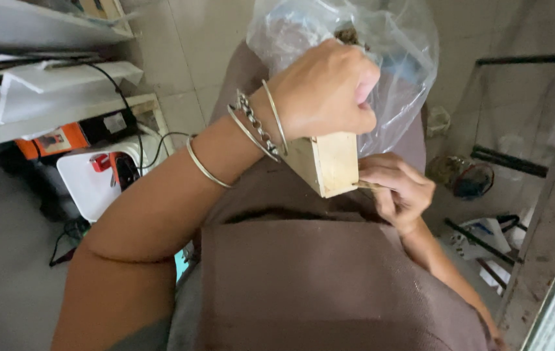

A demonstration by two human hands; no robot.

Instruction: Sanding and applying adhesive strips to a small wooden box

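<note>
My left hand (326,91) is closed over the top of a small pale wooden block (329,162) held above my lap; several metal bangles and a chain bracelet sit on that wrist. My right hand (397,188) pinches a thin, flat sliver at the block's lower right corner. Behind the hands a clear plastic bag (394,71) with dark and blue contents rests on my knees. A brown cloth (303,273) covers my lap.
To the left stand white shelves (50,91), an orange box (53,140), a white container with a red-and-black tool (118,169) and black cables. On the right are dark metal rods (508,162), a round wire object (469,179) on the floor and a dusty ledge (550,234).
</note>
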